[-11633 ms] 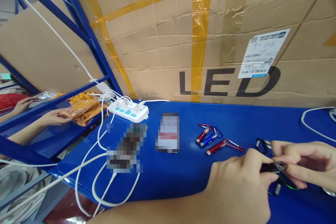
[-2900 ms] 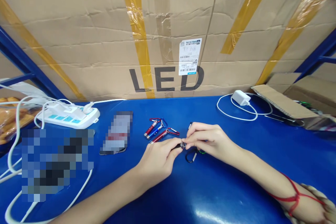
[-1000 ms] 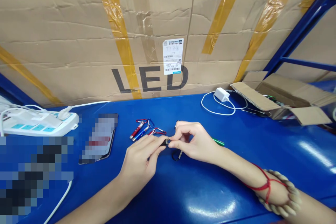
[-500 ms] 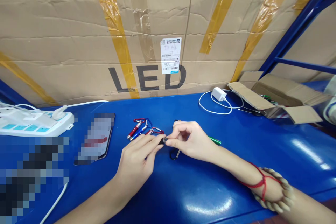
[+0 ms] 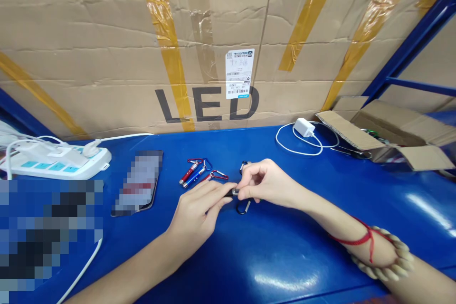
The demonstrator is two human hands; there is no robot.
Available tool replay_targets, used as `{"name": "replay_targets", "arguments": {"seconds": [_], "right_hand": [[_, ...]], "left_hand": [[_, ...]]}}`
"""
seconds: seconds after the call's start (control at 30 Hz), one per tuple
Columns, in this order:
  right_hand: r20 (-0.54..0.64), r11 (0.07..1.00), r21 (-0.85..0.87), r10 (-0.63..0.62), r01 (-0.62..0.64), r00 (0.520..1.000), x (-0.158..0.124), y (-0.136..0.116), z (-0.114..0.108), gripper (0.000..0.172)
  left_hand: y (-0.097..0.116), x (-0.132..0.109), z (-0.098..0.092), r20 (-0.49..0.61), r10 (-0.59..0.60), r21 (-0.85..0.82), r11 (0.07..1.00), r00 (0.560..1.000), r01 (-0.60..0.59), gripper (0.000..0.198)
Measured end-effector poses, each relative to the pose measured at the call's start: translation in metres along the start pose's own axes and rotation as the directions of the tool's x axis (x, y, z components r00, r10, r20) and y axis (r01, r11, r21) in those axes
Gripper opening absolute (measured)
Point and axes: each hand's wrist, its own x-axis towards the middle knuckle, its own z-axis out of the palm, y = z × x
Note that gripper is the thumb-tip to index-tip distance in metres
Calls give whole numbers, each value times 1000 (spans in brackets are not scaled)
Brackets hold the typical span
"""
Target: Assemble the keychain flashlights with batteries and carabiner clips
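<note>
Both my hands meet over the blue table. My left hand pinches the dark body of a small black keychain flashlight. My right hand pinches its silver end from the other side. A black carabiner clip hangs below the two hands onto the table. Just left of my fingers lie a red mini flashlight, a blue one and another red one, each with a clip.
A phone lies left of the flashlights, a white power strip with plugs further left. A white charger with its cable and an open cardboard box sit at the back right. A big taped "LED" carton stands behind.
The view has shifted slightly since a second ago. Both hands stay pinched on the small flashlight, with only small finger movements. The green piece by my right hand is now hidden.
</note>
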Motion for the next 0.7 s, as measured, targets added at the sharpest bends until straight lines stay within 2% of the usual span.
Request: {"name": "replay_targets", "arguments": {"seconds": [0.17, 0.4, 0.57, 0.63, 0.7], "right_hand": [[38, 998, 33, 54, -55, 998, -2, -3, -1, 28], [34, 989, 70, 126, -128, 992, -1, -2, 2, 29], [56, 987, 92, 129, -133, 990, 1, 2, -2, 30], [-6, 996, 17, 88, -88, 996, 1, 3, -1, 30], [-109, 996, -82, -29, 20, 994, -1, 2, 0, 30]], "left_hand": [[5, 0, -1, 17, 91, -63, 994, 996, -90, 22], [2, 0, -1, 67, 95, -100, 991, 993, -88, 23], [2, 1, 0, 73, -19, -140, 990, 997, 29, 26], [4, 3, 1, 61, -85, -134, 987, 995, 92, 24], [6, 4, 0, 47, -158, -132, 978, 986, 163, 21]]}}
